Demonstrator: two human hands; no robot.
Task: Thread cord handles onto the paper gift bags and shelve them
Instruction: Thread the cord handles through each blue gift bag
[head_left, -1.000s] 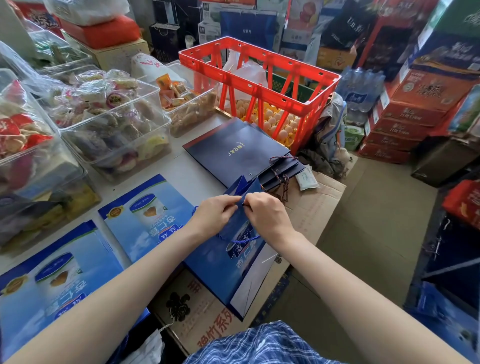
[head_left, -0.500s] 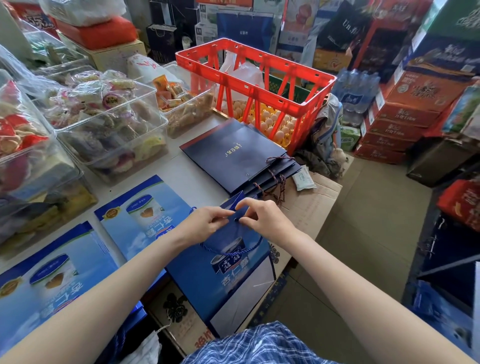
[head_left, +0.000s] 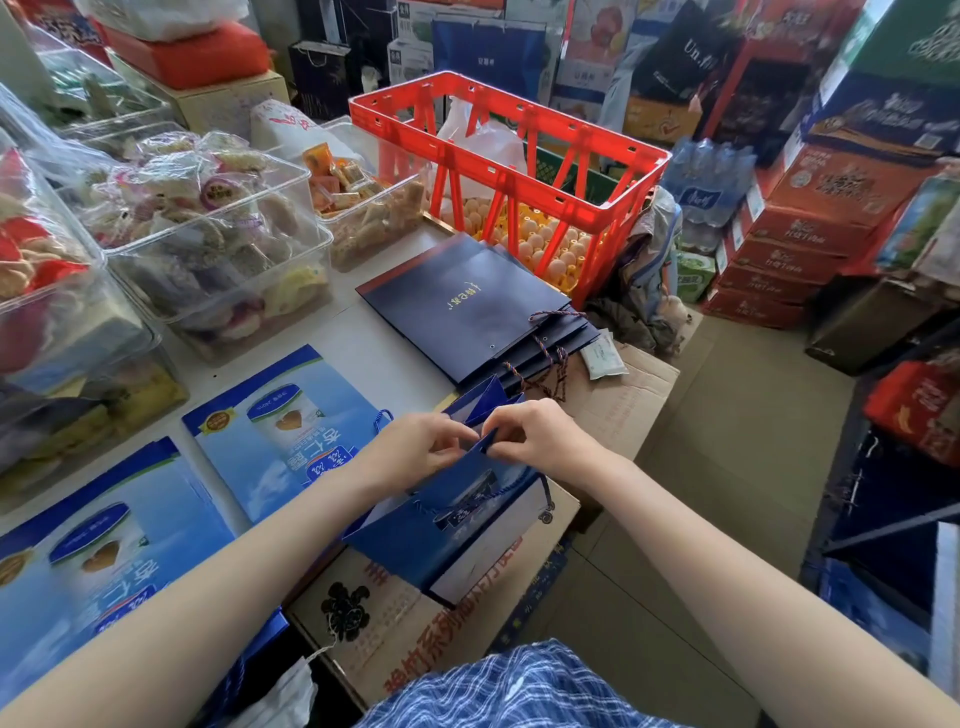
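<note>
My left hand (head_left: 415, 447) and my right hand (head_left: 540, 441) met at the top edge of the blue gift bag (head_left: 447, 535), both with fingers curled and pinching that rim — the left from the near-left side, the right from the far-right side. The bag itself stood half open over the cardboard box (head_left: 395, 613), just at the edge of the table (head_left: 384, 358). A thin blue cord (head_left: 511, 486) hung in a loop against the bag's face below my right hand. I could not see whether its end was already through the hole, because my fingers covered that place.

I judged that the threading step was in hand, on one side of this bag. The next move probably called for a fine push of the cord end through the punched hole and a knot inside, while the other hand kept the rim steady.

For room — the stack of dark navy bags (head_left: 467, 306) lay just beyond my hands, with its own cords near my knuckles, and flat printed bags (head_left: 291, 431) lay to the left. The red crate (head_left: 519, 171) stood further back. To the right the floor was open, so the bag could swing out there.
</note>
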